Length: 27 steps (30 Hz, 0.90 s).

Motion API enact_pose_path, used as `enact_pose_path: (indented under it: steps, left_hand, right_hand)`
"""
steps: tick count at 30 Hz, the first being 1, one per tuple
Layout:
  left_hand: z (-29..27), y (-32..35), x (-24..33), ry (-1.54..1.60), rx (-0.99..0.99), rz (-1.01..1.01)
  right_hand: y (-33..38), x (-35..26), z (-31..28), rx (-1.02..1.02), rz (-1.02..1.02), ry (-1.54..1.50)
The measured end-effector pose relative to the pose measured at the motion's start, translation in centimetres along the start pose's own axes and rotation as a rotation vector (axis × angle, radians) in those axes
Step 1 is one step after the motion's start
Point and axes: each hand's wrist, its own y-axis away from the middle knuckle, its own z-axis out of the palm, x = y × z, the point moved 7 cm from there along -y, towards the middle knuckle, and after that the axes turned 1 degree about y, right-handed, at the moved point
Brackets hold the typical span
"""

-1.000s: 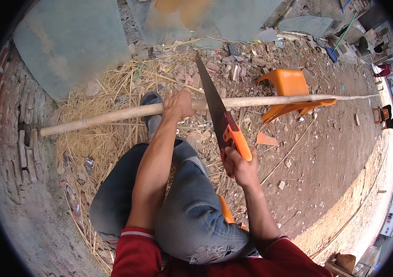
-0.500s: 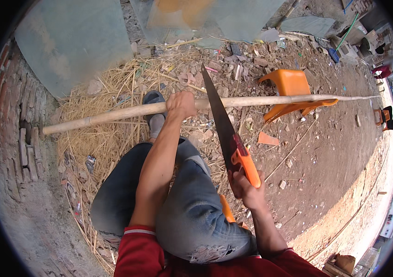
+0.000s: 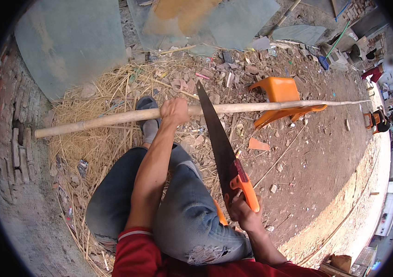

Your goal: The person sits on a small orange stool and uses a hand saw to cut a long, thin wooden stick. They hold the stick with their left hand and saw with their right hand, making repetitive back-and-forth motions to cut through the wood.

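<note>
A long pale bamboo pole (image 3: 115, 119) lies across the view from left to right. My left hand (image 3: 174, 111) grips it from above, with the fingers wrapped round it. My right hand (image 3: 245, 211) is closed round the orange handle of a handsaw (image 3: 218, 134), lower right of the pole. The dark blade points up and slightly left and crosses the pole just right of my left hand. Further right, the pole rests over an orange plastic stool (image 3: 282, 90) lying tipped over. My sandalled foot (image 3: 149, 115) is beneath the pole, beside my left hand.
Straw (image 3: 85, 115) and rubble cover the ground round my feet. A worn brick wall (image 3: 18, 138) stands at the left, near the pole's thick end. Large greyish sheets (image 3: 71, 46) lean at the back. A terracotta shard (image 3: 258, 144) lies on the dirt; other people are far right.
The saw has been drawn back toward me, its handle and my right hand now lower in view. My left hand keeps its hold on the pole. The whole view has shifted slightly.
</note>
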Motion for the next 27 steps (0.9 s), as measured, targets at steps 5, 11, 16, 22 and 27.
enact_pose_path:
  steps: [5,11,16,22,27]
  left_hand:
    - [3.5,-0.2,5.2,0.036,-0.051,0.062]
    - [1.9,1.2,0.2,-0.054,-0.040,0.035]
    - [0.9,0.9,0.4,-0.005,-0.036,-0.002]
    - [1.5,0.0,1.7,-0.002,0.015,0.002]
    - [0.8,-0.2,0.4,0.020,-0.054,-0.036]
  right_hand:
    - [-6.5,1.4,0.1,0.129,-0.037,0.235]
    - [-6.3,1.2,3.5,-0.005,-0.010,-0.063]
    - [-0.4,0.9,1.5,0.008,0.016,0.043]
    - [-15.2,-0.4,4.5,0.071,0.009,-0.038]
    - [-0.6,1.6,0.3,0.022,-0.023,0.177]
